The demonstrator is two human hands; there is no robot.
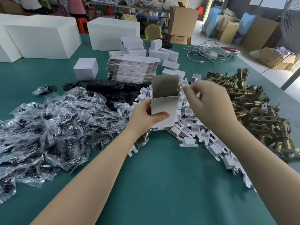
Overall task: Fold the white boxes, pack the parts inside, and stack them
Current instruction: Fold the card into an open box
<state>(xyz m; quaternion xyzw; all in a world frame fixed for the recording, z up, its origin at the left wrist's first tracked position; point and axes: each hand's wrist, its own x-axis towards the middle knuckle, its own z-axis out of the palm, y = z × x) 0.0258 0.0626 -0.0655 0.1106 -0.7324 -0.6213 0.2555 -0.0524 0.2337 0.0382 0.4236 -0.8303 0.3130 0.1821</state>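
Observation:
My left hand (pixel 146 116) grips a small white box (pixel 164 104) upright over the table, thumb across its front wall. Its top is open and the lid flap stands up at the back, showing the grey inside. My right hand (pixel 209 103) hovers just right of the box and pinches a white folded card insert (pixel 185 82) at its fingertips, beside the box opening. Below both hands lies a heap of white card inserts (pixel 194 133). A stack of flat unfolded boxes (pixel 133 70) sits behind the held box.
Clear bags of black parts (pixel 48 125) cover the table's left. Brass metal parts (pixel 253 108) pile up on the right. Black flat pieces (pixel 103 88), folded small boxes (pixel 86 69), large white cartons (pixel 42 36) and cables (pixel 209 51) lie further back on the green table (pixel 162 184).

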